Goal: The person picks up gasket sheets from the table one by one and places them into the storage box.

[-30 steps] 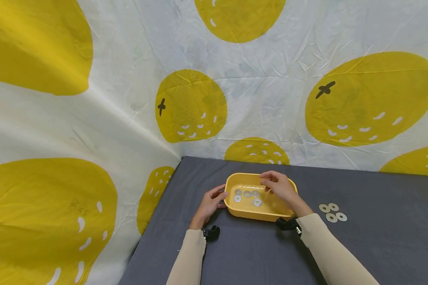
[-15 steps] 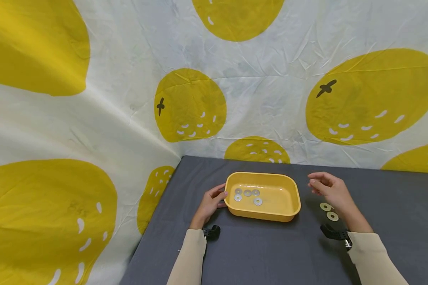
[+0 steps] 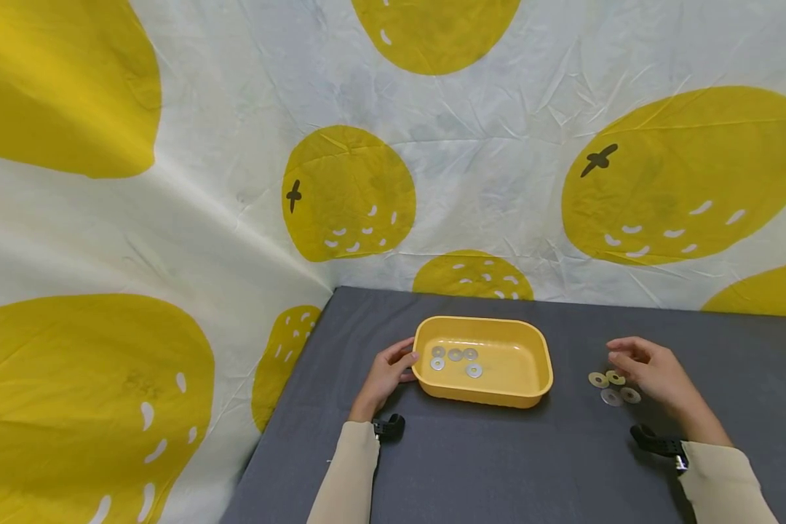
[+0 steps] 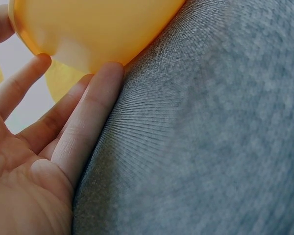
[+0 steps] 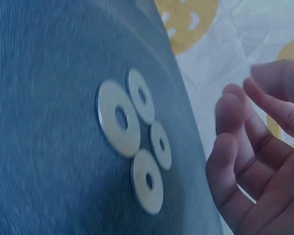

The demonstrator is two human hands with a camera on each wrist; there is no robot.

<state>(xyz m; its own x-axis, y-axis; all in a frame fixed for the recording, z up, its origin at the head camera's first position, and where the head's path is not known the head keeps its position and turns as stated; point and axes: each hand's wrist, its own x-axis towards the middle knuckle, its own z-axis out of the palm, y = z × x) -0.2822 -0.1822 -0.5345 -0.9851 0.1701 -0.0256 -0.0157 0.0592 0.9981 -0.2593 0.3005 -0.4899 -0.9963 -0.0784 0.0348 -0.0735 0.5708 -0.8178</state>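
In the head view, a yellow tray (image 3: 537, 378) sits mid-tabletop (image 3: 471, 466) with five washers (image 3: 456, 357) inside; the left hand (image 3: 388, 372) rests relaxed against its left wall, fingers straight, gripping nothing. To the right, four loose washers (image 3: 610, 388) lie clustered on the grey cloth, and the right hand (image 3: 655, 373) hovers just beside them, fingers loosely bent and empty. The left wrist view adds that the fingertips (image 4: 108, 73) actually touch the tray's (image 4: 98, 29) rounded wall. The right wrist view shows the loose washers (image 5: 137, 134) lie flat, overlapping at their edges, with the fingers (image 5: 235, 142) apart from them. They look thin, stiff, smooth and light, probably best pinched at a raised rim or slid off the pile.
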